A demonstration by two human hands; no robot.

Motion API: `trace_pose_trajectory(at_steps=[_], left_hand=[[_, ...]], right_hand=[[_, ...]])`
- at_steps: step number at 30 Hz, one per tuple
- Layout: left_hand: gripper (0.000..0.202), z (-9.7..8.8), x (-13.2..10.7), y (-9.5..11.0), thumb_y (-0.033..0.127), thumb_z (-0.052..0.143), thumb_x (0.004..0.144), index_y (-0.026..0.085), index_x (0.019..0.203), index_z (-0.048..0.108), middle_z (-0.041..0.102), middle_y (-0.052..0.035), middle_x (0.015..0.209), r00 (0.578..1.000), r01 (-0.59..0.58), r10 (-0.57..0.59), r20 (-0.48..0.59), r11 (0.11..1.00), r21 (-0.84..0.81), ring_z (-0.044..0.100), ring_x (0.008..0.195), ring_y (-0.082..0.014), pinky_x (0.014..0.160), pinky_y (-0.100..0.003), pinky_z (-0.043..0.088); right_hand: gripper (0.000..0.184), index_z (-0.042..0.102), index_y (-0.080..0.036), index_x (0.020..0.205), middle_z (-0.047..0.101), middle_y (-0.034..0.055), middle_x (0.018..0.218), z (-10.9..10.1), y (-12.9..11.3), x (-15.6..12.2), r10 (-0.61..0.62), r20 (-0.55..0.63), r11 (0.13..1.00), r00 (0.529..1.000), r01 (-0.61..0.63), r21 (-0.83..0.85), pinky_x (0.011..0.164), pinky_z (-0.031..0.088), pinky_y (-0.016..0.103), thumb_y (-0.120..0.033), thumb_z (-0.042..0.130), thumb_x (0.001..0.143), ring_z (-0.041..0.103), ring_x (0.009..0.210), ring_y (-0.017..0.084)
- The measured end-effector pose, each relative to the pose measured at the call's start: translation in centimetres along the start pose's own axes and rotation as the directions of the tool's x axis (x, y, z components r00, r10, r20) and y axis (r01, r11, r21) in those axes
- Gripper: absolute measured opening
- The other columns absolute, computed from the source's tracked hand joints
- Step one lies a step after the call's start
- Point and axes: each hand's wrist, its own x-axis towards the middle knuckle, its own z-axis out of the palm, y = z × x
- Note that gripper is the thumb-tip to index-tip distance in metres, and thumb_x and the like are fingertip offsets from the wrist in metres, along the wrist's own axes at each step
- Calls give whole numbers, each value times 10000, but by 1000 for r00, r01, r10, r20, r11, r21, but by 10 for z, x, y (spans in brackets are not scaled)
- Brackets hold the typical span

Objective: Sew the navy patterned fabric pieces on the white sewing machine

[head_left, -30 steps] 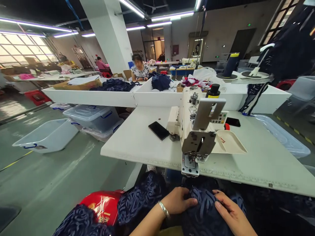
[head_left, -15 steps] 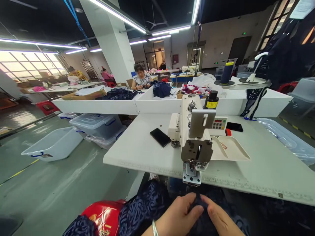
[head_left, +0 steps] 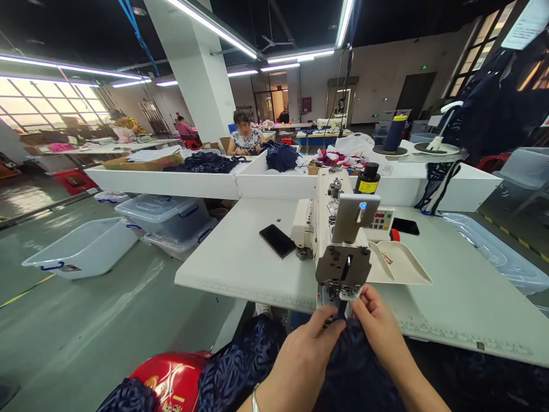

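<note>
A dark navy patterned fabric [head_left: 253,357] lies across my lap below the white table [head_left: 454,286]. My left hand [head_left: 306,357] pinches the fabric's top edge just under the head of the white sewing machine [head_left: 343,240]. My right hand [head_left: 377,326] pinches the same edge from the right, its fingertips touching the machine's presser foot area. Both hands are closed on the cloth, side by side, at the table's front edge. A bracelet shows on my left wrist.
A black phone [head_left: 278,240] and a cream tray [head_left: 398,263] lie on the table beside the machine. A red stool [head_left: 171,377] stands at lower left. Clear plastic bins [head_left: 86,249] sit on the floor to the left. Another person [head_left: 244,134] works at a far table.
Both hands rose from my lap with the fabric's edge and now hold it at the machine's needle area. A blue light now shows on the machine's head.
</note>
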Motion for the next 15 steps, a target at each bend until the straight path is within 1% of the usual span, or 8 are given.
trace_pose_trajectory(at_steps=[2, 3, 5, 8, 10, 13, 15], left_hand=[[413, 4, -1, -7, 53, 301, 919, 153, 1267, 499, 556, -104, 1284, 994, -105, 104, 14, 975, 195, 651, 893, -161, 845, -287, 562], [425, 8, -2, -10, 32, 296, 908, 121, 1276, 488, 568, -117, 1274, 991, -136, 137, 14, 955, 264, 649, 910, -173, 844, -301, 567], [440, 15, -5, -15, 10, 291, 899, 81, 1297, 465, 566, -138, 1281, 987, -150, 161, -4, 927, 342, 644, 938, -180, 847, -306, 570], [440, 28, -7, -19, 18, 280, 917, 69, 1320, 448, 544, -150, 1310, 989, -115, 140, -41, 920, 375, 626, 1011, -180, 893, -302, 553], [423, 34, -7, -19, 40, 272, 935, 56, 1315, 457, 546, -158, 1303, 992, -87, 114, -50, 920, 382, 612, 1061, -194, 910, -305, 546], [415, 41, -5, -18, 60, 261, 950, 37, 1317, 453, 548, -168, 1293, 995, -67, 91, -43, 920, 387, 589, 1117, -213, 916, -304, 542], [420, 44, -3, -18, 56, 243, 952, 20, 1319, 443, 559, -183, 1272, 992, -77, 111, -63, 915, 396, 589, 1119, -221, 901, -305, 546]], right_hand=[[243, 553, -214, 909, 581, -20, 695, 3, 5, 14, -43, 45, 993, 998, 47, -112, 628, 465, 259, -440, 544, 820, 555, 681, 171], [257, 571, -205, 945, 628, 7, 765, 4, 7, 19, -55, 62, 984, 997, 65, -168, 683, 482, 283, -428, 533, 824, 588, 759, 197], [262, 599, -191, 963, 672, 52, 900, 6, 7, 27, -86, 67, 961, 994, 100, -259, 762, 491, 320, -397, 515, 824, 611, 873, 231], [229, 624, -193, 933, 679, 76, 996, 8, 0, 32, -182, 60, 924, 981, 192, -331, 825, 493, 346, -333, 494, 806, 612, 964, 248], [259, 630, -195, 973, 681, 82, 1045, 8, -4, 34, -226, 66, 909, 972, 235, -343, 859, 495, 362, -308, 480, 795, 610, 1020, 257], [288, 629, -198, 1027, 685, 87, 1083, 7, -4, 36, -229, 77, 904, 970, 241, -354, 866, 506, 385, -308, 490, 800, 609, 1054, 268], [299, 633, -198, 1046, 689, 90, 1085, 6, -3, 36, -231, 92, 901, 969, 248, -356, 848, 521, 391, -318, 499, 806, 618, 1042, 270]])
